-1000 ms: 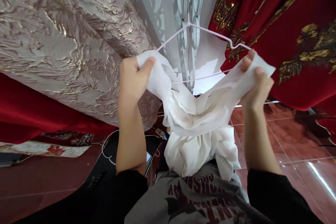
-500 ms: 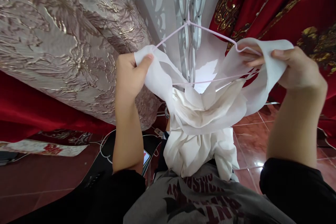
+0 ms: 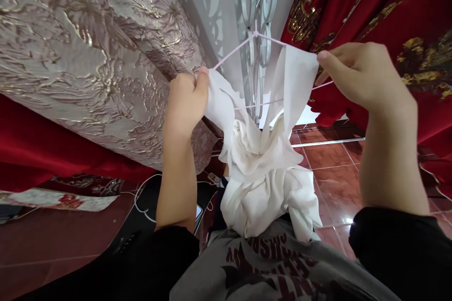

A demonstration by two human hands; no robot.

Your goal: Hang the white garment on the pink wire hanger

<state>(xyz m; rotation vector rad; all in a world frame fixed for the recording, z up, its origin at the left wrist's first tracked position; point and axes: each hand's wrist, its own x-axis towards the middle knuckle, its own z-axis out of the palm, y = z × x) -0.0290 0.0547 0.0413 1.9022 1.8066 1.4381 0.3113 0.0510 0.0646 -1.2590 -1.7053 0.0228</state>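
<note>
A white garment hangs bunched in front of me, its lower part resting against my chest. A thin pale pink wire hanger hangs by its hook from a metal fitting above. My left hand is closed on one upper edge of the garment, right at the hanger's left arm. My right hand pinches the other upper edge of the white cloth and holds it over the hanger's right arm.
A beige and gold brocade fabric hangs at the left. Red cloth with gold embroidery hangs at the right. Below lie red floor tiles, white cables and a dark object with a phone at bottom centre.
My right hand has pulled its edge of the garment up and leftward, onto the hanger's right arm. The left hand has shifted slightly right, and the cloth is drawn tighter between both hands.
</note>
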